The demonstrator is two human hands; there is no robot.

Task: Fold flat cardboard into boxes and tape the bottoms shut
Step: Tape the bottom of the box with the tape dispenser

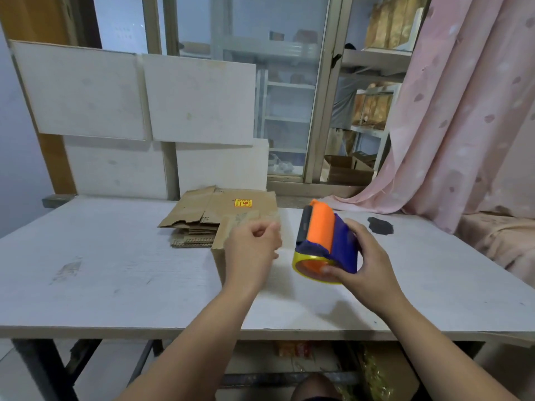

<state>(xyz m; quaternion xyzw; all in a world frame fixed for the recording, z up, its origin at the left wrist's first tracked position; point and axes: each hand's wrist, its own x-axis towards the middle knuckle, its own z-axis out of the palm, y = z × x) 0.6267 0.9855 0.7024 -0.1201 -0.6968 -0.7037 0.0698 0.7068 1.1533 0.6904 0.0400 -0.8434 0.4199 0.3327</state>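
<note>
A small brown cardboard box [219, 250] stands on the white table [115, 270], a strip of clear tape across its top. My left hand [252, 250] rests over the box with its fingers curled, thumb and forefinger pinched together on what looks like a clear tape end. Just to the right, my right hand [362, 261] grips an orange and blue tape dispenser [327, 238] with a yellowish roll, held tilted a little above the table. Behind the box lies a stack of flat cardboard [208, 215] with a yellow label.
White boards [139, 111] lean against the wall behind the table. A pink curtain [463, 125] hangs at the right and drapes onto the table's far corner. A dark stain [380, 225] marks the tabletop. Shelves and boxes show through the window.
</note>
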